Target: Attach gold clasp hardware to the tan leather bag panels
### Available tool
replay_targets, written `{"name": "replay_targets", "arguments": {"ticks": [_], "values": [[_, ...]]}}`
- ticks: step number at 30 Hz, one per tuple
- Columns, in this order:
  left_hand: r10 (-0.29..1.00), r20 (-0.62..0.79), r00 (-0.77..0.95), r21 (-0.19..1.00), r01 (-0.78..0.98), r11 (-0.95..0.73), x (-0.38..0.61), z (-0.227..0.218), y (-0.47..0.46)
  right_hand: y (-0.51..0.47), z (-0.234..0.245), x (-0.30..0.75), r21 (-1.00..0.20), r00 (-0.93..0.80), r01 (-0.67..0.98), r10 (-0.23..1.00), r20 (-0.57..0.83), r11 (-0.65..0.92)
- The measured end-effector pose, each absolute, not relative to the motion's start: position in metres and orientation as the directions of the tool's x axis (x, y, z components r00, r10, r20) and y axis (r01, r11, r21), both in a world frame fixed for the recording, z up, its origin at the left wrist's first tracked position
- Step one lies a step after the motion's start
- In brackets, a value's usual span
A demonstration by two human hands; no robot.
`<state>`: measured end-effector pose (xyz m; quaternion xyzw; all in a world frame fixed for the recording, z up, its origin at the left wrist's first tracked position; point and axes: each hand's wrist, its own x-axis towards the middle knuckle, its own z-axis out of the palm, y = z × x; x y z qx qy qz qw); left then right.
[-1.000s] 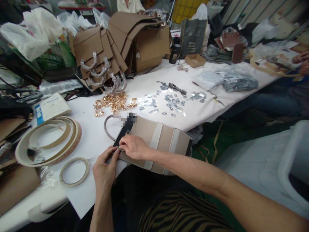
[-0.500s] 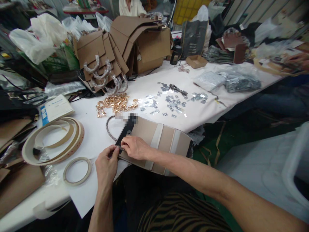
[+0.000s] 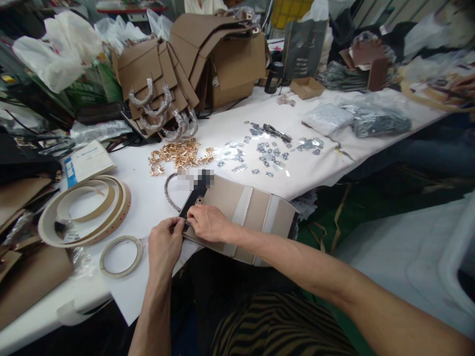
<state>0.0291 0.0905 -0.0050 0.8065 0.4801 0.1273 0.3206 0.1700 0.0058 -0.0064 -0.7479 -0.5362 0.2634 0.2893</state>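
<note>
A flattened tan bag [image 3: 252, 212] with pale reinforcing strips lies at the near table edge, a wrapped handle [image 3: 168, 194] curving out on its left. My left hand [image 3: 165, 245] is closed, pinching the bag's near left edge by a black strip [image 3: 193, 196]. My right hand [image 3: 207, 223] is curled over the same spot, fingertips pressed on the bag beside a small metal fitting [image 3: 199, 200]. What the fingertips hold, if anything, is hidden.
Gold metal fittings [image 3: 178, 154] and silver plates [image 3: 265, 153] are scattered on the white table [image 3: 230, 123]. Tape rolls [image 3: 120, 255] and large strip coils [image 3: 85, 210] lie left. Stacked tan bags [image 3: 193, 69] stand behind. Another person's hand [image 3: 463, 86] shows far right.
The view has shifted slightly. Both hands stay at the bag's left edge, with my left fingers closing in a little on the black strip.
</note>
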Motion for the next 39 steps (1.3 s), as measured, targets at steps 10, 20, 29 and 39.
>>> {"name": "replay_targets", "arguments": {"ticks": [10, 20, 29, 39], "values": [[0.854, -0.023, 0.52, 0.734, 0.588, -0.339, 0.01, -0.025, 0.08, 0.005, -0.005, 0.182, -0.77, 0.174, 0.62, 0.983, -0.053, -0.151], [0.778, 0.143, 0.612, 0.684, 0.506, -0.525, 0.007, -0.029, 0.084, -0.001, -0.016, 0.188, -0.813, 0.134, 0.579, 0.991, 0.025, -0.058], [0.73, 0.231, 0.644, 0.631, 0.472, -0.616, 0.012, -0.027, 0.081, -0.003, -0.017, 0.192, -0.806, 0.114, 0.591, 0.992, 0.047, -0.03], [0.722, 0.095, 0.685, 0.693, 0.476, -0.542, 0.007, -0.03, 0.084, -0.013, -0.021, 0.18, -0.807, 0.183, 0.59, 0.97, 0.162, 0.024]]}}
